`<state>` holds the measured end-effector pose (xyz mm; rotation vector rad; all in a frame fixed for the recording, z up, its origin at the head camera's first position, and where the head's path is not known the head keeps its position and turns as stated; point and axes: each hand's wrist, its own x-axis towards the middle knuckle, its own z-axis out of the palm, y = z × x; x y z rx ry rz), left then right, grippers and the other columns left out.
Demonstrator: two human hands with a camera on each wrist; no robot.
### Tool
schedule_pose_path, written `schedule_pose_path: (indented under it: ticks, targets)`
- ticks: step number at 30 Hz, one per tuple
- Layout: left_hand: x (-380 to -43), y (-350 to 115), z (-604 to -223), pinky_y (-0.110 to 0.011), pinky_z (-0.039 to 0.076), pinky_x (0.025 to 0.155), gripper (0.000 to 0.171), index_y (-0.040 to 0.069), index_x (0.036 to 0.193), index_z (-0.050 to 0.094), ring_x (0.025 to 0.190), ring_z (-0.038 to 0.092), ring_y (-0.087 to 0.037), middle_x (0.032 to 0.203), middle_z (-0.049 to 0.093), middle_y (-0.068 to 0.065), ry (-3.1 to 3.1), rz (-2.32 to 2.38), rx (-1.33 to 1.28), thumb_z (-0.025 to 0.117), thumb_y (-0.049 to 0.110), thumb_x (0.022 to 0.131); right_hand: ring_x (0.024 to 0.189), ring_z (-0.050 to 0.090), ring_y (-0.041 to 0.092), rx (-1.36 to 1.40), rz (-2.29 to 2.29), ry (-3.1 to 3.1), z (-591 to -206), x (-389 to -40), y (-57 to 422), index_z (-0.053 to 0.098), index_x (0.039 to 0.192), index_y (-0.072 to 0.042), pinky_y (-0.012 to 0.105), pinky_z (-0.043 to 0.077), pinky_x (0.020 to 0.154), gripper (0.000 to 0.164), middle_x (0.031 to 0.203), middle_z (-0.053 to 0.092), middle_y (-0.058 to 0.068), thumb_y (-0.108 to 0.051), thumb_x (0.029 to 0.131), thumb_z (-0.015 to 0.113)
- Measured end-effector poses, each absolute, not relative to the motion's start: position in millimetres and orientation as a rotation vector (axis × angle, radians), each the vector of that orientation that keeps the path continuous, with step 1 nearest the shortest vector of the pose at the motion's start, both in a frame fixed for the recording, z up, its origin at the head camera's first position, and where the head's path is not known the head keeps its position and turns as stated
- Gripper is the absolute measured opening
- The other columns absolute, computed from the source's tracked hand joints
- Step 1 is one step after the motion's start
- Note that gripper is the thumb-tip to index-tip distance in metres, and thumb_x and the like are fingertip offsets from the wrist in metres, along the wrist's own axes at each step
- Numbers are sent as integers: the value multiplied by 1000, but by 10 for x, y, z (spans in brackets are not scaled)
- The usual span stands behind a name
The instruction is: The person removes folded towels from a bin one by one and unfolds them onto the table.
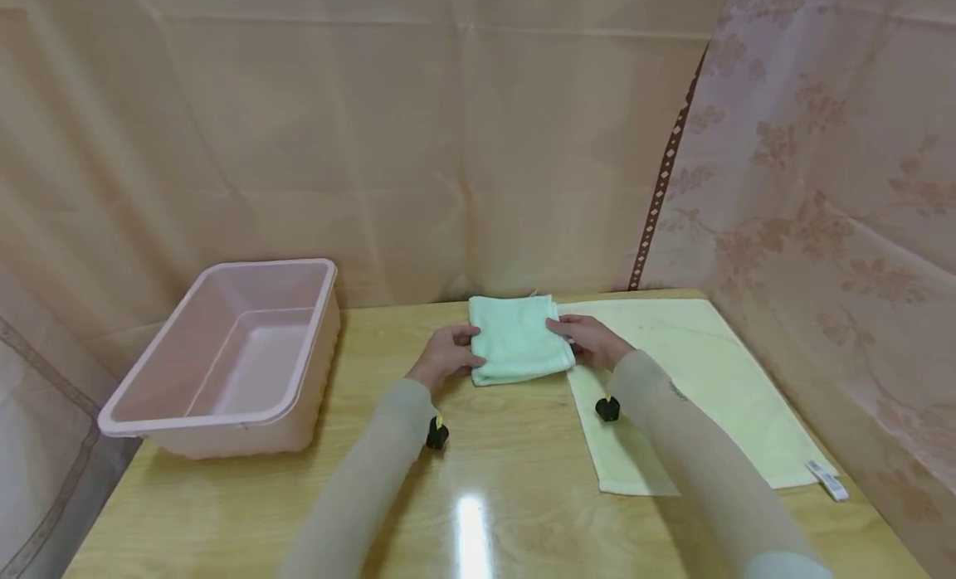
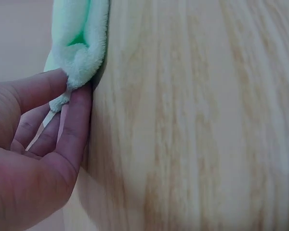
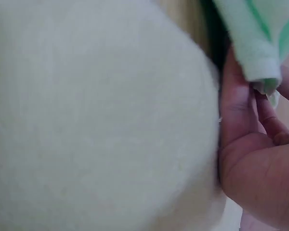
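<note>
A folded mint-green towel (image 1: 519,340) lies between my two hands near the table's back edge. My left hand (image 1: 446,355) pinches its left edge, with the thumb on one side and fingers beneath, as the left wrist view shows on the towel's rolled fold (image 2: 82,62). At the opposite edge, my right hand (image 1: 590,340) grips the towel with the thumb on top and fingers underneath. In the right wrist view the towel's layered corner (image 3: 260,62) sits between that hand's fingers. A pale yellow towel (image 1: 695,380) is spread flat under the right forearm.
On the left of the wooden table (image 1: 523,496) stands a pink plastic basin (image 1: 314,347). A white label (image 1: 827,481) sticks out at the yellow towel's front right corner. Beige curtain (image 1: 373,148) closes off the back, and patterned cloth (image 1: 844,231) hangs along the right side.
</note>
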<state>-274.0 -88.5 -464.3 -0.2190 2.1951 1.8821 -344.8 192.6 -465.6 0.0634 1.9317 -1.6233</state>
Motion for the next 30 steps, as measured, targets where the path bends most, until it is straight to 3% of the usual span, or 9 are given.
schedule_pose_path:
  ticks: [6, 9, 13, 17, 20, 23, 26, 30]
  targets:
    - [-2791, -895, -4541, -36, 59, 79, 58, 1, 135, 62, 108, 63, -28, 132, 61, -19, 2342, 1721, -163, 80, -9, 81, 97, 64, 16, 86, -1614, 1935, -4549, -3459, 1952, 35, 156, -4, 31, 56, 81, 59, 129, 59, 13, -29, 107, 54]
    - [-2813, -825, -4445, -38, 55, 91, 56, 2, 136, 61, 118, 60, -30, 136, 59, -18, 2511, 1564, -61, 81, 1, 84, 96, 66, 15, 110, -1652, 1915, -4489, -3446, 2050, 36, 156, -3, 33, 57, 84, 54, 142, 54, 20, -24, 108, 51]
    - [-2815, -668, -4307, -42, 48, 102, 50, 3, 135, 63, 124, 56, -35, 138, 60, -16, 2687, 1439, 199, 79, 15, 90, 103, 69, 21, 102, -1747, 1833, -4439, -3422, 2200, 31, 157, -1, 40, 55, 95, 53, 153, 42, 25, -19, 109, 48]
    - [-2799, -458, -4224, -44, 45, 105, 49, 1, 136, 61, 125, 55, -37, 137, 61, -15, 2669, 1348, 568, 77, 18, 92, 114, 66, 27, 66, -1815, 1793, -4433, -3384, 2311, 28, 157, 1, 44, 50, 101, 54, 153, 40, 27, -21, 110, 46]
    - [-2765, -279, -4230, -41, 41, 109, 54, 0, 138, 59, 130, 53, -33, 139, 61, -13, 2661, 1183, 742, 77, 23, 92, 118, 65, 29, 42, -1839, 1747, -4457, -3347, 2364, 27, 157, 3, 44, 50, 101, 54, 149, 47, 26, -19, 111, 45]
    - [-2733, -114, -4300, -36, 35, 115, 63, 2, 144, 54, 138, 47, -28, 146, 55, -11, 2681, 981, 797, 76, 30, 93, 114, 67, 27, 14, -1845, 1694, -4481, -3321, 2397, 25, 156, 5, 43, 51, 99, 54, 134, 62, 19, -17, 111, 44]
    - [-2727, 17, -4392, -40, 24, 121, 72, 2, 153, 41, 149, 30, -29, 158, 40, -14, 2677, 774, 797, 70, 35, 96, 105, 71, 23, 7, -1864, 1644, -4493, -3317, 2402, 25, 155, 7, 41, 52, 98, 54, 116, 70, 8, -15, 110, 45]
    - [-2695, 102, -4437, -48, 13, 123, 83, 3, 160, 26, 154, 10, -33, 166, 19, -18, 2679, 547, 757, 63, 43, 98, 96, 72, 20, 10, -1859, 1628, -4518, -3338, 2347, 26, 154, 9, 38, 55, 94, 53, 107, 73, 7, -15, 110, 45]
